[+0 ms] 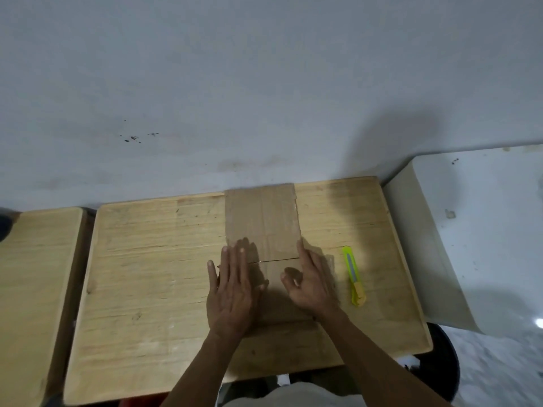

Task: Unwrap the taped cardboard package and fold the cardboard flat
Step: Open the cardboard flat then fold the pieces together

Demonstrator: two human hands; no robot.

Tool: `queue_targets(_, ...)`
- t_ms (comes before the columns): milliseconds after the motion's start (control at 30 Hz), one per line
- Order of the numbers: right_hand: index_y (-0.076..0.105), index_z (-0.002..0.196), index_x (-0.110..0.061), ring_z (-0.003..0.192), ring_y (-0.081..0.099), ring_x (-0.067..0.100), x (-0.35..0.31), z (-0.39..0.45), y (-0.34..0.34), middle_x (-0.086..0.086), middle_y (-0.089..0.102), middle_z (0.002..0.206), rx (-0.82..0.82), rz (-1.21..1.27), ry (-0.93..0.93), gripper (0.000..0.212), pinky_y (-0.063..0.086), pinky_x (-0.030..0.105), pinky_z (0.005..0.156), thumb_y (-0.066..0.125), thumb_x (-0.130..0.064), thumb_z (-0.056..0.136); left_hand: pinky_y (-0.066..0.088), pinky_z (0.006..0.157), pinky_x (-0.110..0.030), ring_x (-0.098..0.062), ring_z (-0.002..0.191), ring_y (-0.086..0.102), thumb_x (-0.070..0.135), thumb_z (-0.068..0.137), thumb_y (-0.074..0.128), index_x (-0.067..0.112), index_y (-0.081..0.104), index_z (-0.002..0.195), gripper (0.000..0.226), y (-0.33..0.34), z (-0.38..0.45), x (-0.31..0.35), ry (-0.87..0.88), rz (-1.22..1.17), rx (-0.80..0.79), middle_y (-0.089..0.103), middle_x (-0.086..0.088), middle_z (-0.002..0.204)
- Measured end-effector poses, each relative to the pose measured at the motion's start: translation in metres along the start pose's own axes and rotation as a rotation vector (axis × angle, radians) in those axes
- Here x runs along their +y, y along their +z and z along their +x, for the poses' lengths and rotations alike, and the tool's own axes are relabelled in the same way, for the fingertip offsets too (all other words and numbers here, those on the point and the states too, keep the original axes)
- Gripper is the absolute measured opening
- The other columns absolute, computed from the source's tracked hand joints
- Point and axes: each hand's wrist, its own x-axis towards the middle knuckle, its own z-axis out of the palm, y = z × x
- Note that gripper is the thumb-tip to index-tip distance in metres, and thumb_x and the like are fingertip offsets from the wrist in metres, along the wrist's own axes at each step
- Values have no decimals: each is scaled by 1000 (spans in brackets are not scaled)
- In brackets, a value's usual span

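Observation:
A brown cardboard sheet (pixel 263 218) lies flat along the middle of the wooden table (pixel 152 259), reaching from the far edge toward me. A thin slit crosses it between my hands. My left hand (pixel 230 292) rests palm down on the cardboard's left side, fingers spread. My right hand (pixel 313 284) presses on the right side, index finger stretched along the edge and thumb curled inward. Neither hand grips anything.
A yellow-green utility knife (pixel 354 276) lies on the table just right of my right hand. A second wooden table (pixel 32 274) stands to the left. A white surface (pixel 476 224) sits at the right. A grey wall is behind.

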Motion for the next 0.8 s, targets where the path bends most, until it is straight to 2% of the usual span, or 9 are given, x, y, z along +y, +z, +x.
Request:
queue_targets(100,8,156,-31,150,10,24,7,-8,11,-8,9,165,52,-87,-103,84,21,54,119,51,-49,87,3,121,-55,-37,152,10,62,96,13,3,22,155,84,10,-5,-3,38,96,-44,13,-21,162)
queue_targets(200,11,157,-27,150,11,27,12,-14,19,-3,12,165,72,-208,-137,82,22,54,118,47,-50,87,1,121,-55,-37,152,9,66,96,7,6,22,155,86,17,-11,-10,-1,74,-73,15,-21,162)
queue_targets(267,19,156,-21,150,14,28,19,-22,26,4,18,164,110,-294,-189,80,24,53,118,44,-55,88,-4,122,-54,-35,153,1,72,94,6,8,15,157,91,22,-17,-15,-18,57,-93,10,-19,164)
queue_targets(400,10,158,-24,153,-5,21,36,-38,41,2,2,167,91,-418,-159,83,1,46,119,37,-66,91,-9,122,-49,-30,152,-17,81,88,9,10,-5,157,100,31,-29,-16,-32,1,-126,-9,-15,165)
queue_targets(467,5,158,-23,153,-11,21,42,-44,44,1,-5,167,92,-457,-150,84,-4,44,119,34,-67,92,-6,124,-50,-30,152,-19,83,86,9,11,-7,157,103,37,-35,-14,-45,-41,-129,-14,-13,165)
queue_targets(567,3,158,-24,153,-9,23,49,-50,51,2,-4,167,91,-500,-141,84,0,49,121,32,-68,92,-6,123,-52,-31,150,-25,86,85,15,16,-14,157,104,50,-46,-17,-58,-115,-165,-22,-10,164)
queue_targets(633,2,158,-26,153,-9,24,54,-54,56,2,-2,167,87,-506,-130,84,4,53,122,31,-69,92,-7,122,-53,-32,149,-27,87,83,12,19,-17,156,104,58,-53,-20,-51,-112,-188,-26,-9,163)
queue_targets(700,1,158,-27,153,-10,24,59,-58,61,2,-2,167,87,-520,-120,83,6,54,121,31,-69,93,-4,123,-54,-32,150,-25,87,82,9,19,-15,157,104,63,-57,-23,-38,-87,-189,-24,-10,163)
queue_targets(800,3,158,-26,153,-10,26,65,-61,68,3,-2,167,93,-544,-124,79,8,56,121,30,-66,95,-1,123,-55,-33,152,-17,84,86,15,18,-9,158,101,69,-61,-26,-38,-75,-159,-16,-11,165)
